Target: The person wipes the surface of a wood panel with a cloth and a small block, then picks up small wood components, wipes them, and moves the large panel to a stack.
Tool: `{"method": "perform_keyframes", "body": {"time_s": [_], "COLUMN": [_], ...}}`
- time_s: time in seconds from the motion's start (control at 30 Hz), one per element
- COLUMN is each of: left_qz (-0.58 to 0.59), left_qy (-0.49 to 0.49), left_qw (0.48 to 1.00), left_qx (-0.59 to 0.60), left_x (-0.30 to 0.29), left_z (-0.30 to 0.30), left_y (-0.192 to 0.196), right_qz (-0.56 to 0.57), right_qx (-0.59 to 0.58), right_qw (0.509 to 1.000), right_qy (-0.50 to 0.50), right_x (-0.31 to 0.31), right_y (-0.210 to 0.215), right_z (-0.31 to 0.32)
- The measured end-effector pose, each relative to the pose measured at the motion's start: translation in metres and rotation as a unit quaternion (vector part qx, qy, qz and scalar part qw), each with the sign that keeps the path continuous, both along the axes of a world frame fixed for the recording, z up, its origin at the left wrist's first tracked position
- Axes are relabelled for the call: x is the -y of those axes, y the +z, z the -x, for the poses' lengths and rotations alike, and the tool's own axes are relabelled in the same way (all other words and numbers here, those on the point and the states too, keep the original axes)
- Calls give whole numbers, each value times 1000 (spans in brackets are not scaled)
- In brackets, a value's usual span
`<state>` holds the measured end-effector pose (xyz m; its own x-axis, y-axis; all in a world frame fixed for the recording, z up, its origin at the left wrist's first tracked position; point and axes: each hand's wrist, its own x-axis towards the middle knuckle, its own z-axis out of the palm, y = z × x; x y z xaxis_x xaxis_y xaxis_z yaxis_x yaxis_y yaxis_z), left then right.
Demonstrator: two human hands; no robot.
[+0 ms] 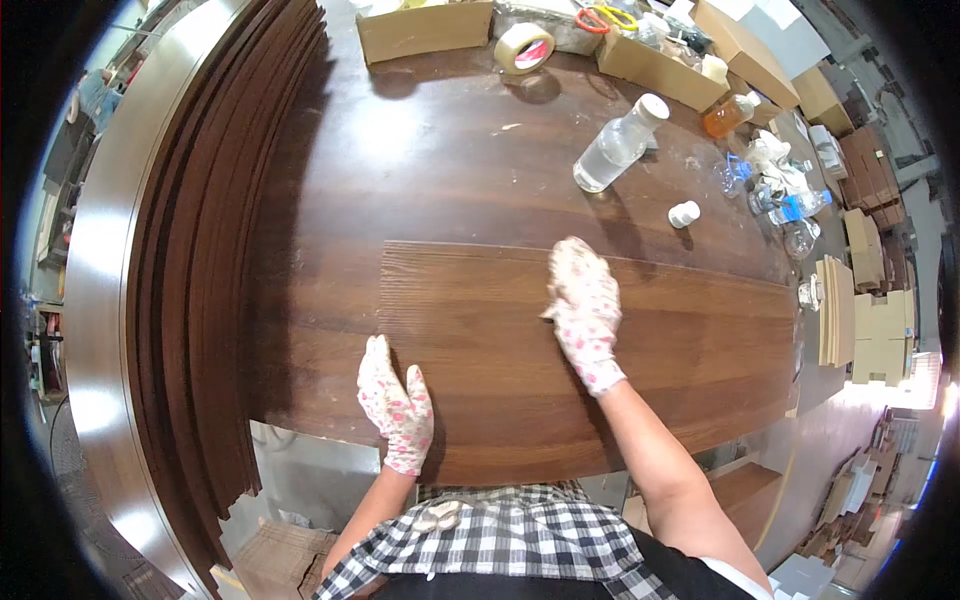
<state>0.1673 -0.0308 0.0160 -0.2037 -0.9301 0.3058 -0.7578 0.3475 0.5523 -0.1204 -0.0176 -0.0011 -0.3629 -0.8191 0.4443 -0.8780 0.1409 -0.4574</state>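
Observation:
A brown wood-grain panel (690, 350) lies flat before me, with fine grooves across its left end. My left hand (397, 408), in a white glove with pink spots, rests at the panel's near left corner. Its fingers are stretched out and the thumb stands apart; it holds nothing. Over the middle of the panel, toward its far edge, is my right hand (583, 300) in a matching glove. Its fingers are bent together; whatever they may hold is hidden. Beyond it stands a clear bottle (612, 150) of colourless liquid with a white cap. A small white bottle (684, 214) is nearby.
A tall stack of brown panels (190, 250) rises at the left. Along the table's far side are a cardboard box (425, 32), a tape roll (524, 48), scissors (606, 18) and a bottle of amber liquid (732, 115). Plastic bottles (800, 207) crowd the right edge.

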Motion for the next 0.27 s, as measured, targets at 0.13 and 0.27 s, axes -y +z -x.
{"method": "perform_keyframes", "body": {"time_s": [0.13,0.27], "left_qz": [-2,-22], "left_qy": [1,-43], "left_qw": [1000,998], "left_qx": [-1,-46], "left_x": [2,6], "left_z": [-6,-3], "left_y": [-3,0], "right_qz": [-361,-154], "right_qx": [-42,-117], "right_qw": [923,956], "right_qy": [125,221], "right_x": [78,84], "right_y": [89,22], "right_z": [-134,-154]}}
